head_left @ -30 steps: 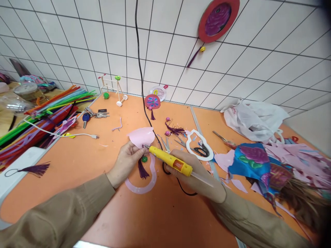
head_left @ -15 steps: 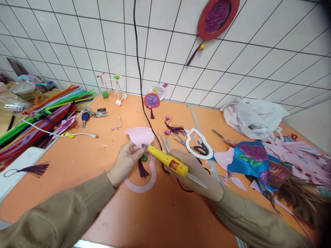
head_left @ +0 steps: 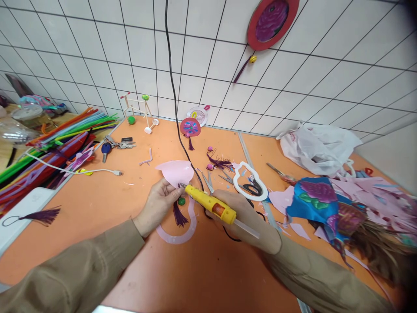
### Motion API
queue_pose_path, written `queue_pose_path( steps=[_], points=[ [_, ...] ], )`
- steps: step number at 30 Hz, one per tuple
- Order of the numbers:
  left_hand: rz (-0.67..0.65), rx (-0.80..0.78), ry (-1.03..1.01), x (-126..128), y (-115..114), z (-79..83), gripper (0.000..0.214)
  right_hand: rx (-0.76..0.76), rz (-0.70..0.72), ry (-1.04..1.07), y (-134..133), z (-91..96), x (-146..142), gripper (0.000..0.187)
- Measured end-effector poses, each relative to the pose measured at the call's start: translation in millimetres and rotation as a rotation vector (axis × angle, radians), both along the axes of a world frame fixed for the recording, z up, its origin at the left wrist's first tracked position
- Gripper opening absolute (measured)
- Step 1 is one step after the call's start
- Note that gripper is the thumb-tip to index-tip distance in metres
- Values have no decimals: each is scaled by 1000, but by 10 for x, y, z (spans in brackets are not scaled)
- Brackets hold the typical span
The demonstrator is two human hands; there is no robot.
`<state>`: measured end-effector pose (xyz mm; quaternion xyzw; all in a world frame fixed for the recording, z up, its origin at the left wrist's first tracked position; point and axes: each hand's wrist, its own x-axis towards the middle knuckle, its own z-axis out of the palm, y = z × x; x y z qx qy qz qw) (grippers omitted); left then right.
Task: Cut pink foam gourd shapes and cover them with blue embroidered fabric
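Observation:
Between the thumb and fingers of my left hand point(head_left: 159, 202) is the lower edge of a curved pink paper piece point(head_left: 177, 173). A dark purple tassel point(head_left: 179, 216) with a green bead point(head_left: 181, 201) hangs below the fingertips. My right hand point(head_left: 239, 217) is wrapped around a yellow glue gun point(head_left: 208, 203), and a clear glue stick point(head_left: 246, 228) sticks out of its back end. The gun's nozzle is at the paper's lower edge, by my left thumb; whether it touches cannot be made out. Beneath them a pink paper ring point(head_left: 176, 238) lies on the orange table point(head_left: 169, 278).
Scissors point(head_left: 207, 182), a white gourd-shaped frame point(head_left: 239, 184) and purple tassels point(head_left: 220, 163) lie beyond my right hand. Blue fabric point(head_left: 301, 204) and pink scraps point(head_left: 368, 200) cover the right side. A black cord point(head_left: 174, 95) runs down to the table. Keys point(head_left: 104, 150) and pipe cleaners point(head_left: 61, 152) lie left.
The view has shifted very slightly. Both hands, the pink paper and the glue gun keep nearly the same pose, with the nozzle still at the paper's lower edge.

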<state>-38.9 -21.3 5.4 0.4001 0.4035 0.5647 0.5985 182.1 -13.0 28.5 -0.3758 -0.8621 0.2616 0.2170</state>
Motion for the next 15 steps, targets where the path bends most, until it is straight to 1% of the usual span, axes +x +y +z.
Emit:
queue_pose_path(
  steps=[4, 15],
  points=[
    [-24, 5, 13, -4, 2, -26, 39, 11, 1, 1, 0, -11, 1, 23],
    [-13, 18, 7, -8, 14, -47, 39, 20, 14, -7, 3, -1, 12, 18]
  ],
)
